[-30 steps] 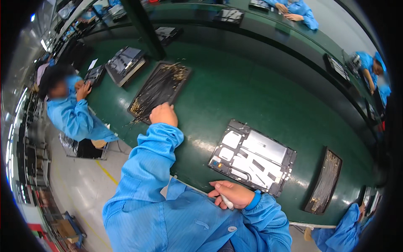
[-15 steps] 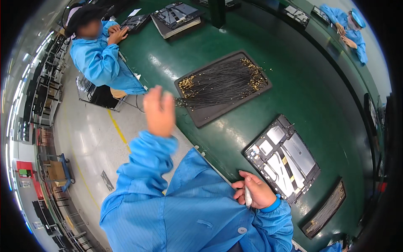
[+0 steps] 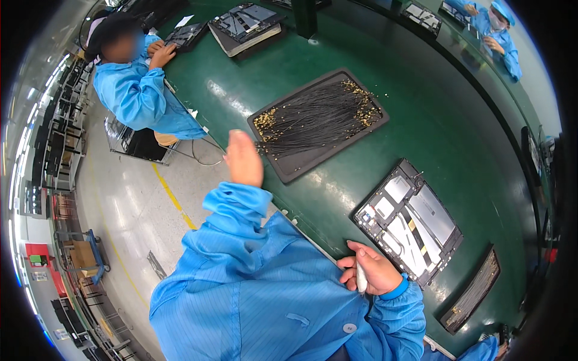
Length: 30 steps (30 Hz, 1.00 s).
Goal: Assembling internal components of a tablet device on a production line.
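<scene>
My left hand (image 3: 245, 161) is raised beside the left edge of a dark tray (image 3: 289, 173). Its fingers bunch upward, partly hidden behind the hand, so what they hold, if anything, does not show. Close to them, the ends of thin black cables (image 3: 313, 114) with gold-coloured connectors reach the tray's left rim. My right hand (image 3: 376, 269) is closed around a slim white tapered object (image 3: 361, 278), near the bench's front edge. Just beyond it lies an opened laptop base (image 3: 409, 222), its inner parts and silver panels exposed. A blue band circles my right wrist.
The green bench (image 3: 313, 207) also bears a narrow tray of cables (image 3: 472, 295) at the right. Further off are stacked laptop parts (image 3: 245, 27). One person (image 3: 129, 90) in blue works at the far left, another (image 3: 497, 42) beyond a dark rail at upper right.
My left hand has moved right and slightly down, toward the tray's edge. My right hand keeps the white object with almost no movement. The view has shifted slightly.
</scene>
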### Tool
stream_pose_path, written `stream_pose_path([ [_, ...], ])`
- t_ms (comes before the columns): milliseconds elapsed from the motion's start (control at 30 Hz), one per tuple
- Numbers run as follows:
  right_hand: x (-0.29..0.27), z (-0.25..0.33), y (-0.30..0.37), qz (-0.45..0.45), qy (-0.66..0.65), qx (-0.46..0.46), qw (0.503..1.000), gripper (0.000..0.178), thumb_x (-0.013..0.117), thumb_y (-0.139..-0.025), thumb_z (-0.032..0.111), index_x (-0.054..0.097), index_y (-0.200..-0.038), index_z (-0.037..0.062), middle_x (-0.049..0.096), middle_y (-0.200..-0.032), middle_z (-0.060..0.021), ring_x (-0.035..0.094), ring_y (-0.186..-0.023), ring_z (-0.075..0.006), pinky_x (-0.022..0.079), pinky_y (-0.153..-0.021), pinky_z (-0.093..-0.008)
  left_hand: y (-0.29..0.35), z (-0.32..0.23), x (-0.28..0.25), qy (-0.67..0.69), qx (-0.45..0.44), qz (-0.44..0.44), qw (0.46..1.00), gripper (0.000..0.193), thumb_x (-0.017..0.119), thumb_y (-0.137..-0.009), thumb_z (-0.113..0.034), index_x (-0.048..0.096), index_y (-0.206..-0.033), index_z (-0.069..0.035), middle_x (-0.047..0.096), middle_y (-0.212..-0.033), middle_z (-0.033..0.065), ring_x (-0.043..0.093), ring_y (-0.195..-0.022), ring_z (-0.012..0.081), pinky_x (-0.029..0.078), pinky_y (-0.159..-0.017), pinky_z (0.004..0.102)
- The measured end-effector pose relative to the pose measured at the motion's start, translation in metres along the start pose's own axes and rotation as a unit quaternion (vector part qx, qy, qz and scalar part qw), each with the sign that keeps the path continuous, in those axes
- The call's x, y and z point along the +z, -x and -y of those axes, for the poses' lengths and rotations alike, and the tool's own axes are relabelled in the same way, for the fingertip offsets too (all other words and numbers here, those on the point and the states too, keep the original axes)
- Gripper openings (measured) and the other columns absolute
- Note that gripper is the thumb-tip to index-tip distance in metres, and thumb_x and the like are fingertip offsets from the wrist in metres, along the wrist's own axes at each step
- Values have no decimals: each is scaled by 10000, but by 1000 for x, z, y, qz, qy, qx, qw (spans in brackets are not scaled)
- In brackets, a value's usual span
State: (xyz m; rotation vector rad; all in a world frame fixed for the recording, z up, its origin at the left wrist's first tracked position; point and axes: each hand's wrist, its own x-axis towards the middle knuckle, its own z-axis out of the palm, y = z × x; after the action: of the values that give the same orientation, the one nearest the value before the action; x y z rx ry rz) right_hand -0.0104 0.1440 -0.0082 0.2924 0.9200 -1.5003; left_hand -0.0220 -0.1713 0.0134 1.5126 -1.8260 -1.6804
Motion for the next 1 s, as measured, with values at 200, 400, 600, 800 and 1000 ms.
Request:
stream_pose_path([
  [200,4,2,2,26,-4,-3,1000,528,386,-839,317,169,-1224,29,514,-936,-129,553,-691,-202,446,-505,-266,22,23,57,-200,370,-110,901,524,358,-819,-363,344,-1140,50,377,-1140,246,328,-1088,361,158,-953,414],
  [400,0,-1,1,41,-13,-17,999,520,382,-839,321,173,-1226,42,515,-938,-123,553,-689,-191,452,-511,-268,-2,20,19,-126,361,-252,889,518,419,-798,-334,392,-1082,99,447,-1065,251,401,-1025,367,259,-912,357],
  [600,0,-1,2,40,-5,-13,999,512,378,-843,313,175,-1228,44,510,-945,-117,551,-691,-177,453,-507,-261,-22,8,19,-116,278,-64,951,556,326,-815,-420,348,-1162,13,421,-1112,228,338,-1084,360,197,-944,367],
  [800,-2,-2,0,41,-9,-19,999,511,378,-844,308,172,-1232,48,500,-961,-117,547,-695,-166,451,-506,-256,26,25,53,-312,429,-88,843,502,379,-809,-359,391,-1114,38,441,-1083,218,362,-1049,376,186,-943,393],
  [1000,-2,-2,2,43,-10,-33,998,532,380,-839,321,156,-1234,42,525,-934,-127,557,-697,-202,452,-510,-276,25,9,42,-419,444,-186,770,436,443,-780,-324,452,-1040,26,472,-1009,205,432,-909,357,267,-847,466],
])
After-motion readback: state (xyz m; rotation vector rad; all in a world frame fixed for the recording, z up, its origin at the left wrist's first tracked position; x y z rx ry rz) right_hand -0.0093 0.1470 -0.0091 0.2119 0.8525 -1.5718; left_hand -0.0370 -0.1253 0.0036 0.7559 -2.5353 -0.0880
